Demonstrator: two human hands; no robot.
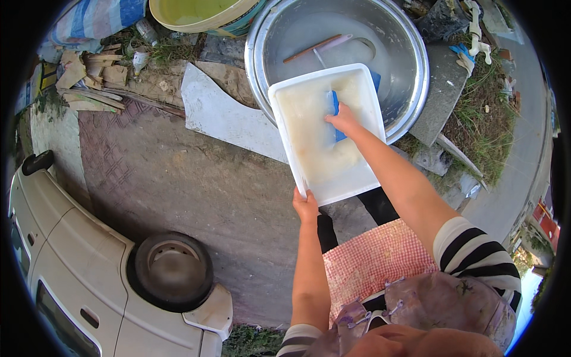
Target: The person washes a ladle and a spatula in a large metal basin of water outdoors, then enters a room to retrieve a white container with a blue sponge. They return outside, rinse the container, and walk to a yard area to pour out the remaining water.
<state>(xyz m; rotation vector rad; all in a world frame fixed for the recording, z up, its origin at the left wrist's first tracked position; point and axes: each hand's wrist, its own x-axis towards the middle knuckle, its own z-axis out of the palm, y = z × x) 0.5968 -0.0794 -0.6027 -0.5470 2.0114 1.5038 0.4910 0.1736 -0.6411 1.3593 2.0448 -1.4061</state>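
My left hand is closed on the near left corner of a white rectangular plastic tray, thumb over the rim. The tray tilts over the near side of a large round metal basin. Cloudy, off-white liquid or suds cover much of its inside. My right hand reaches into it, fingers closed round a blue block-shaped scrubber pressed to the tray's inner surface. Inside the basin lies milky water with a long brown-handled tool. A blue piece shows partly behind the tray's far right edge.
A pale tub with yellowish liquid stands left of the basin. A white curved board lies on the ground. Wood scraps are at the far left, and a parked vehicle is at the near left. Grass grows at right.
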